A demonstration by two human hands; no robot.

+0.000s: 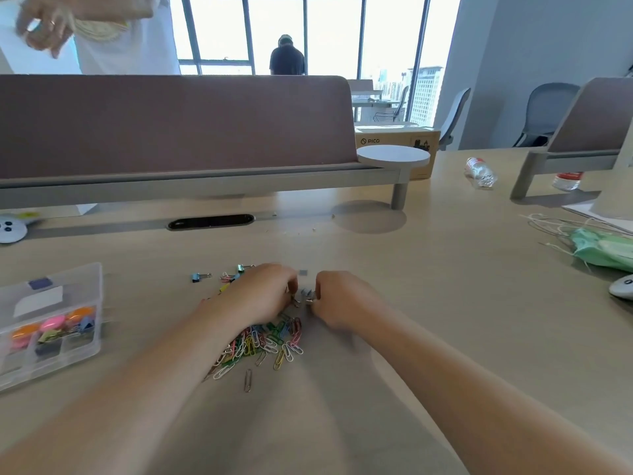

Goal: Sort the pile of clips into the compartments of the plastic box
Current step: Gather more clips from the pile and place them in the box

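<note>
A loose pile of coloured wire paper clips lies on the pale wooden counter, partly under the left hand. At the pile's far edge both hands meet, the right hand opposite; each grip pinches a small greyish binder clip, blurred. The clear plastic compartment box sits well to the left, holding orange, pink and dark clips. A blue binder clip lies apart.

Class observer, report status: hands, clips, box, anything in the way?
Both hands at far edge of pile: left hand and right hand pinching small clips; grip blurred. Paper clip pile unsorted. Plastic box left, partly filled. Nothing in between.
</note>
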